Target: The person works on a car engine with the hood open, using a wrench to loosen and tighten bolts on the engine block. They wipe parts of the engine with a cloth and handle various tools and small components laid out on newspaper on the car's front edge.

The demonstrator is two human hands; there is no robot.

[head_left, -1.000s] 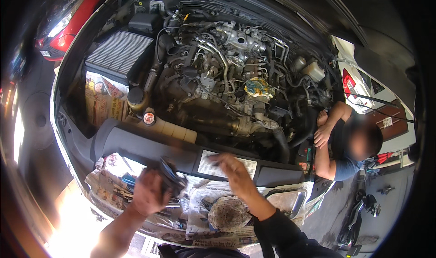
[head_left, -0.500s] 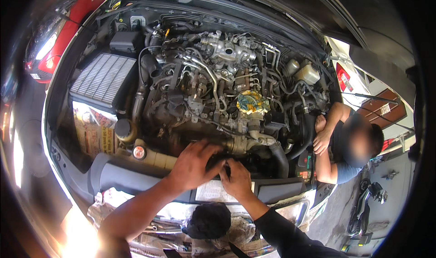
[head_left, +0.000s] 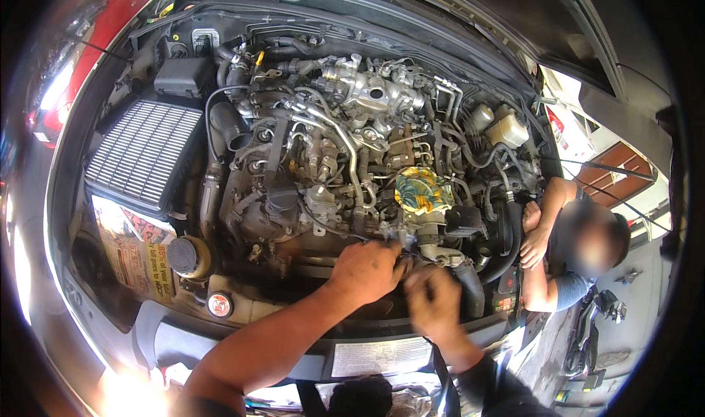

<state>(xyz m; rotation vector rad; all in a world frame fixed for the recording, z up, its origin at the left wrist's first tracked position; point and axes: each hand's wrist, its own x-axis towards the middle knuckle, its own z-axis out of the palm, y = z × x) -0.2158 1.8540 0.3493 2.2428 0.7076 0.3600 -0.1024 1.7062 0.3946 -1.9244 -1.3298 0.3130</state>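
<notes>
Both my hands reach over the front of a car engine (head_left: 323, 160). My left hand (head_left: 369, 270) is closed, its fingertips pressed together beside a metal pipe elbow (head_left: 440, 254); whatever they grip is hidden. Close to its right, my right hand (head_left: 435, 303) is smeared by motion, so its fingers cannot be read. A thick black hose (head_left: 470, 288) runs down from the elbow, just right of that hand. Behind the hands, a yellow and green patterned cloth (head_left: 424, 189) covers a round opening on the engine.
At left are a pleated air filter (head_left: 145, 151), newspaper (head_left: 136, 259), a dark-capped reservoir (head_left: 188, 257) and a round cap (head_left: 219, 305). A co-worker's folded arms (head_left: 540, 252) rest on the right fender. The raised hood (head_left: 543, 28) hangs over the far right.
My hands have moved right and farther in, from over the front panel to beside the pipe elbow. The whole view has shifted slightly. The co-worker's arms stay on the fender.
</notes>
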